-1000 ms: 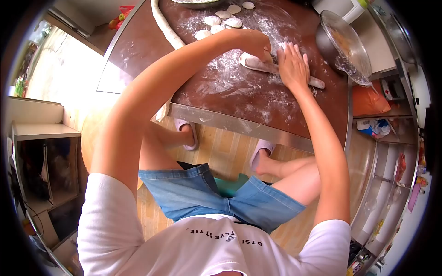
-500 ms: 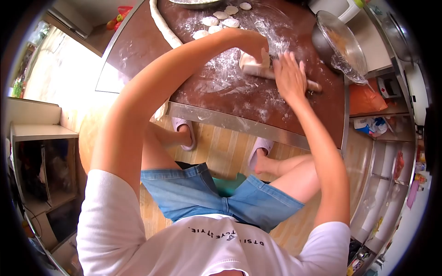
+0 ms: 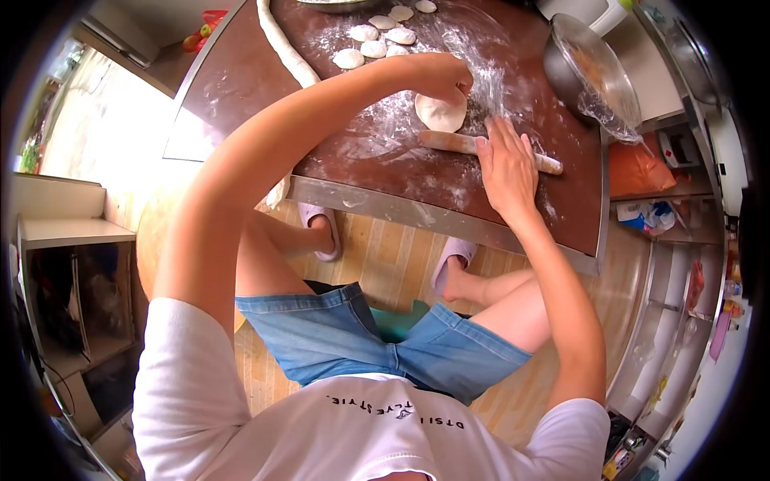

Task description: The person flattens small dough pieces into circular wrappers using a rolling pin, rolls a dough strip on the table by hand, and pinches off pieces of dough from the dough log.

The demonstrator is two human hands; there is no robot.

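Observation:
A flat round dough wrapper [image 3: 441,113] lies on the floured brown table [image 3: 377,164]. My left hand [image 3: 446,76] pinches its far edge, fingers closed. Just in front of the wrapper and apart from it is a wooden rolling pin [image 3: 449,142]. My right hand [image 3: 510,164] lies flat over the pin's right part, fingers stretched out. Several small floured dough pieces [image 3: 374,49] sit beyond my left forearm. A long rope of dough [image 3: 282,50] runs along the table's left side, passing under that forearm.
At the right back stands a metal bowl [image 3: 589,72] with plastic wrap and an orange-brown filling. Part of another bowl [image 3: 341,5] shows at the far edge. An orange bag [image 3: 639,170] rests on a shelf at the right. The table's metal edge [image 3: 417,215] runs above my knees.
The rolling pin has come off the wrapper toward me, with my right hand on it. The wrapper now lies flat in view, and my left hand has shifted slightly.

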